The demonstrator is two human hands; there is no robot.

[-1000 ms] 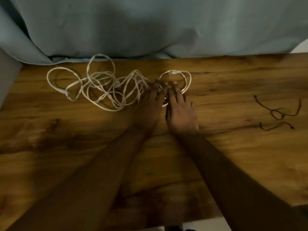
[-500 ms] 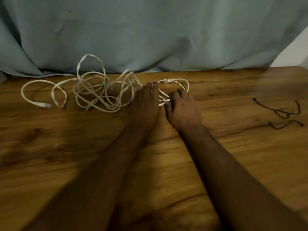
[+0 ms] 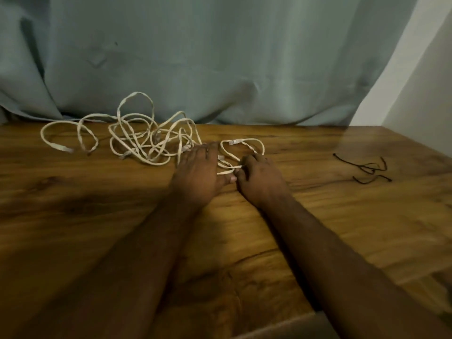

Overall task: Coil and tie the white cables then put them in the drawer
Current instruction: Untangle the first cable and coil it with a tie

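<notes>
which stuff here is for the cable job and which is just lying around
For the job: white cables, tangled on the table; black ties, loose to the right; left hand and right hand at the cable.
Lying about: curtain; table; wall.

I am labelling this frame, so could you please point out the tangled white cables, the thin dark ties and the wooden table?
tangled white cables (image 3: 137,140): head view, middle of the tangle.
thin dark ties (image 3: 367,166): head view, where the upper strands cross.
wooden table (image 3: 342,216): head view, bare top at right.
</notes>
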